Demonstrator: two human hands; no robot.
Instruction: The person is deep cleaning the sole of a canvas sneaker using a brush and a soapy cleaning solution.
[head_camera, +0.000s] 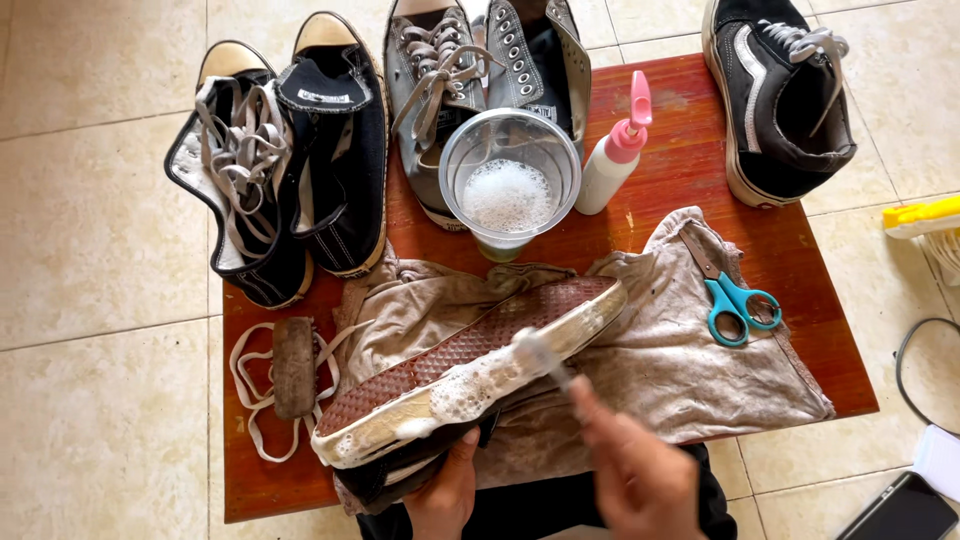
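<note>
A sneaker (470, 350) lies on its side on a grey cloth (660, 360), its brown sole up and white foam along the rubber edge. My left hand (445, 492) grips the shoe from below at its near end. My right hand (635, 475) holds a small brush (540, 355), blurred by motion, with its head against the foamy edge of the sole.
On the small red-brown table (800, 300) stand a clear cup of soapy water (508, 185), a white bottle with pink nozzle (615, 150), teal scissors (735, 300), loose laces (250, 400), a dark brush (294, 365) and several sneakers at the back. A phone (900, 510) lies on the tiled floor.
</note>
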